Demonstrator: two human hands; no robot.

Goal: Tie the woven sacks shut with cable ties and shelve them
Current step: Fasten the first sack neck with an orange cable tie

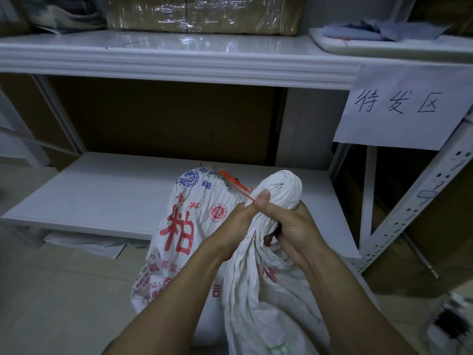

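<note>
Before the low white shelf, the near woven sack stands on the floor with left hand and right hand clenched round its gathered neck; tying is judged in hand, and the red cable tie next needs looping and cinching.

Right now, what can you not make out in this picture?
1. Head view: whether the orange cable tie is closed round the near sack neck. The left hand and right hand cover that part.
2. Head view: the rear sack lower print, hidden behind the near sack.
3. Head view, bottom right: dark objects, blurred and cut by the edge.
</note>
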